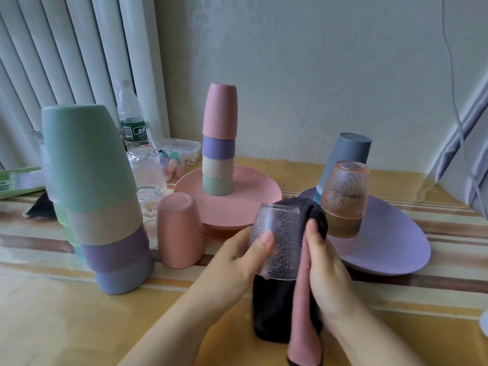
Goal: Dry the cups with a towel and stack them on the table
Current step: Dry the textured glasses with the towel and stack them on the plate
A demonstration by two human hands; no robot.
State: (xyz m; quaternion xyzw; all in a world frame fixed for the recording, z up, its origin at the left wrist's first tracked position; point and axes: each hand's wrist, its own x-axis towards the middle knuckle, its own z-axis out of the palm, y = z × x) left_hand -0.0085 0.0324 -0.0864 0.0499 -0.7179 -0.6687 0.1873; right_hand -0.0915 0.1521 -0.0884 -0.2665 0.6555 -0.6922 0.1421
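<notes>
My left hand (237, 256) grips a clear dimpled glass cup (280, 241), held upside down above the table. My right hand (326, 262) presses a black and pink towel (284, 313) against the cup's right side; the towel also fills the cup and hangs below it. An inverted stack of two amber dimpled glasses (344, 198) stands on the purple plate (390, 244), with a grey-blue cup (344, 157) behind it. A stack of several pastel cups (218, 143) stands on the pink plate (245, 204). A larger pastel cup stack (97, 196) rises at the left, a single pink cup (180, 231) beside it.
Clear glasses (146, 167) stand upside down behind the pink cup. A water bottle (131, 120), a plastic box of small items (182, 151) and a green rack (18, 180) sit at the back left. The striped table (66, 326) ends at the wall and curtains.
</notes>
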